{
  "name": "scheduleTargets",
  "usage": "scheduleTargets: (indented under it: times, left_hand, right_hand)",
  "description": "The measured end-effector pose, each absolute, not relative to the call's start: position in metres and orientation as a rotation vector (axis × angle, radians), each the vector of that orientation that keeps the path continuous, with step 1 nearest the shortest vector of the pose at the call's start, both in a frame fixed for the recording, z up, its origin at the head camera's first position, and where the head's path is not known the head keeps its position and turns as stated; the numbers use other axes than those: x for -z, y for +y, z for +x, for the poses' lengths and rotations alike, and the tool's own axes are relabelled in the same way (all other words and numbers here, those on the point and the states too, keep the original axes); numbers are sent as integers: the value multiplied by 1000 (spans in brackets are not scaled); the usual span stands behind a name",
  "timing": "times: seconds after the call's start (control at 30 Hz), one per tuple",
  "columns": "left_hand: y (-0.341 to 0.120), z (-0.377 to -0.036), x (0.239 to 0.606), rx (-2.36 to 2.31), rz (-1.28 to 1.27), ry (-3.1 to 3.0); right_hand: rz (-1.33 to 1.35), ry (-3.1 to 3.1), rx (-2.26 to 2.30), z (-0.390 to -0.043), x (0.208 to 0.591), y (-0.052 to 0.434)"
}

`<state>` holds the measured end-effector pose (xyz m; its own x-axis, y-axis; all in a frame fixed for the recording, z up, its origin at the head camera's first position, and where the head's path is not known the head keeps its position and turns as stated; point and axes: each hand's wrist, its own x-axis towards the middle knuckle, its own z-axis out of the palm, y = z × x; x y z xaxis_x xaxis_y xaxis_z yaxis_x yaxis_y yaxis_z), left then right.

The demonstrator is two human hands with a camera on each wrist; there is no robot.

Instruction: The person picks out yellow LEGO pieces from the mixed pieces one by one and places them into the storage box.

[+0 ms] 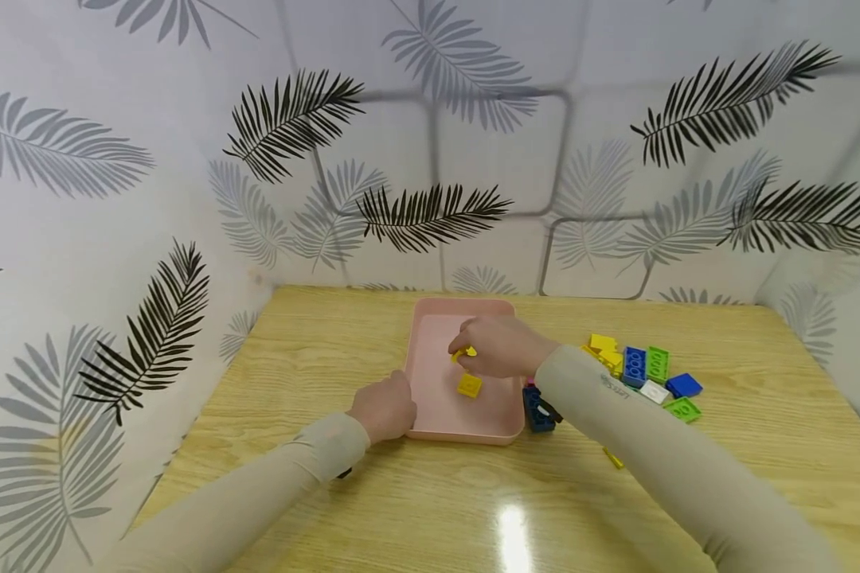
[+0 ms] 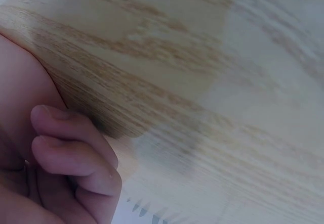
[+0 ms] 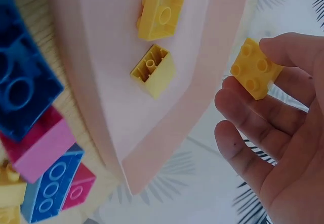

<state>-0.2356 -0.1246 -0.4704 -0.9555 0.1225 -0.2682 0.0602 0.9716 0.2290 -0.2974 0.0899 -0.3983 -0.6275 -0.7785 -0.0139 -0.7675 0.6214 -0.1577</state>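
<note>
Over the pink tray (image 1: 430, 414), my right hand (image 1: 505, 346) pinches a yellow building brick (image 3: 253, 70) between thumb and fingers, four studs showing. Two more yellow bricks lie on the tray floor in the right wrist view: one brick (image 3: 169, 16) tilted on its side, the other brick (image 3: 162, 77) with its hollow underside showing. In the head view one yellow brick (image 1: 469, 386) shows below my fingers. My left hand (image 1: 385, 407) grips the tray's left side near the front corner. Its curled fingers (image 2: 76, 153) press against the tray's outside in the left wrist view.
Right of the tray lies a loose pile of bricks: a dark blue brick (image 1: 537, 410), a blue brick (image 1: 634, 366), green bricks (image 1: 657, 364), a white brick (image 1: 654, 391) and yellow bricks (image 1: 603, 342). My right forearm (image 1: 638, 430) covers part of it. A leaf-patterned cloth (image 1: 473, 159) hangs behind the wooden table (image 1: 416, 501).
</note>
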Motion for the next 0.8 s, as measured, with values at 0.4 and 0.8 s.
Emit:
scheduleTargets:
  times: [0.4, 0.8]
  left_hand:
    - [-126, -235, 468, -279, 163, 2847]
    - [-125, -235, 472, -225, 182, 2894]
  right_hand:
    - [-1124, 2690, 258, -315, 410, 66]
    - [-1033, 2671, 228, -320, 427, 59]
